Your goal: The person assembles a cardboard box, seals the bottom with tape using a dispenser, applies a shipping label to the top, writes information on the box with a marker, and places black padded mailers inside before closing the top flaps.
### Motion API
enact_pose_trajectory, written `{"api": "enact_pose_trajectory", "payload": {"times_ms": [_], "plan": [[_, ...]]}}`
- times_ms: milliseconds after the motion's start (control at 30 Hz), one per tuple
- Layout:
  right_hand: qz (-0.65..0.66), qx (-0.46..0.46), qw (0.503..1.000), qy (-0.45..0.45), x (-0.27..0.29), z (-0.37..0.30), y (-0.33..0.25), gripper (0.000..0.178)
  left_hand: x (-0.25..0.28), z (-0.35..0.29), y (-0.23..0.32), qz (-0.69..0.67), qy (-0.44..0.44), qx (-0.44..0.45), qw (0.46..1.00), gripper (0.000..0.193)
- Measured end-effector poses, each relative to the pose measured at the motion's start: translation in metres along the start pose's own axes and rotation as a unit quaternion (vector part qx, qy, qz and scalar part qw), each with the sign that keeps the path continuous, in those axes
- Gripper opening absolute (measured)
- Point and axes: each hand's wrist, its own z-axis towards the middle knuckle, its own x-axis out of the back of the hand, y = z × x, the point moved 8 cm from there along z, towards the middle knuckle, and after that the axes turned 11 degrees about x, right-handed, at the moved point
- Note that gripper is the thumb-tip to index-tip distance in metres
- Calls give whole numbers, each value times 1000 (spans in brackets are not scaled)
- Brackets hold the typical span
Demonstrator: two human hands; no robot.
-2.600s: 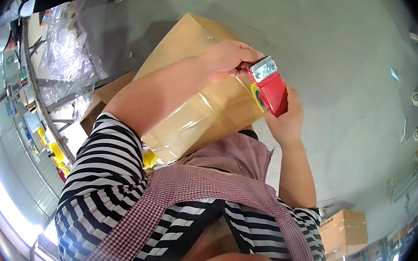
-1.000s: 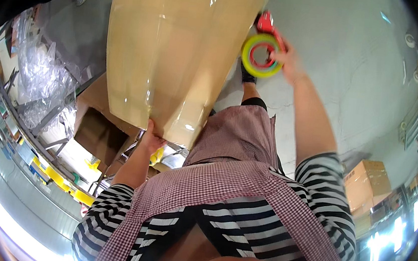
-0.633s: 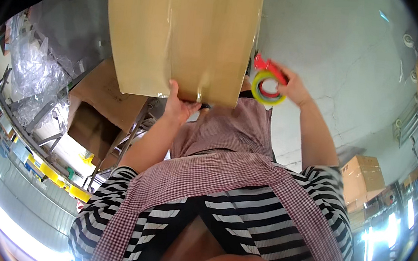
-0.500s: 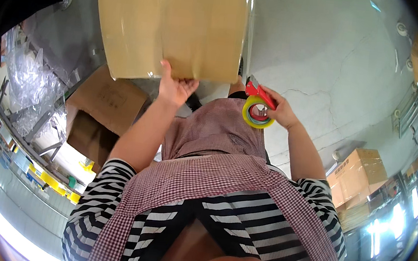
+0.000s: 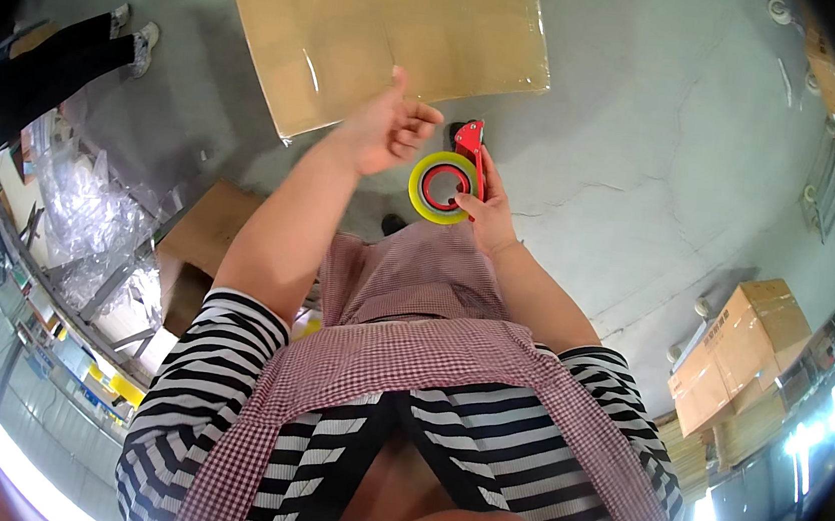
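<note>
A large brown carton, its surface shiny with clear tape, lies ahead of me, with its near edge slanting. Over that near edge is my left hand, its thumb stretched out and its fingers loosely curled, with nothing seen in them. My right hand is closed around a red tape dispenser carrying a roll of yellow-edged clear tape. The dispenser is just right of my left hand, below the carton's near edge. The carton's far side is cut off by the view.
An open brown box stands by my left elbow, partly hidden by my arm. Beyond it crumpled clear plastic lies on a bench. At far left another person's legs show. Stacked cartons and wheeled metal frames line the right.
The carton has turned, and its right end has shifted right. My left hand has come off its edge and moved up and right. My right hand brought the tape dispenser leftward, nearer the left hand.
</note>
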Motion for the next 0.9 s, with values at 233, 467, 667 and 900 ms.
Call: {"api": "enact_pose_trajectory", "payload": {"times_ms": [233, 467, 667, 900], "plan": [[16, 69, 997, 11, -60, 11, 13, 84, 185, -127, 72, 234, 597, -265, 720, 80], [-145, 153, 976, 64, 30, 51, -65, 82, 122, -24, -12, 129, 384, -196, 893, 85], [-332, 87, 939, -32, 98, 80, -218, 80, -46, 95, -23, 30, 83, -83, 993, 85], [-130, -14, 991, 20, 181, -48, -106, 89, -175, 125, -22, 211, 139, 38, 967, 100]]}}
